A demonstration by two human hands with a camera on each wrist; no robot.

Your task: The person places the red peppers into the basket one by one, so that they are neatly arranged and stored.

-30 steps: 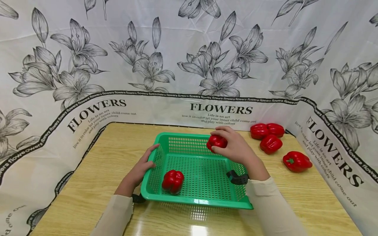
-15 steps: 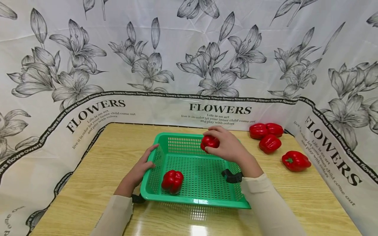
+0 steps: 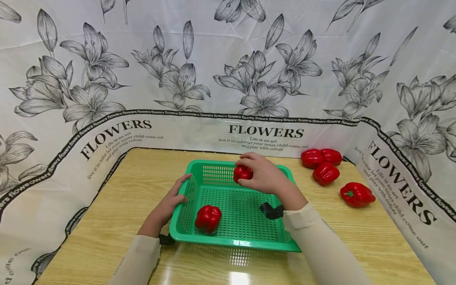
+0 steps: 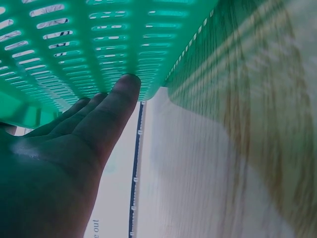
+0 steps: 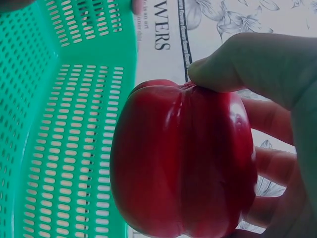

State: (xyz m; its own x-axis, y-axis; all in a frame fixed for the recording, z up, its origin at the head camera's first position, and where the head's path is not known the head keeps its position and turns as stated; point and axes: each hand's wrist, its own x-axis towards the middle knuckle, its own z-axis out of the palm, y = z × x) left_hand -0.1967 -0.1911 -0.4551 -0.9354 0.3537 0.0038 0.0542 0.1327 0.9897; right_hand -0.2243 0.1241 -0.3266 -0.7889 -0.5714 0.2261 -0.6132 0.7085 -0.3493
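Backdrop cloth [image 3: 228,71], white with grey lilies, walls the far and side edges. Wooden table [image 3: 107,221] bears a green basket [image 3: 231,241]. Left hand [image 3: 167,206] lies flat-fingered against the basket's left wall. Right hand [image 3: 263,176] clasps a red pepper [image 3: 243,173] above the far part of the basket; lowering and letting go looks due. Second pepper [image 3: 208,217] lies inside, near-left; four peppers [image 3: 325,173] wait right.

I count six red peppers: one in my right hand [image 3: 265,176], one lying in the basket, four on the table [image 3: 107,206]. There is one green basket [image 3: 235,241]. My two hands are both at it.
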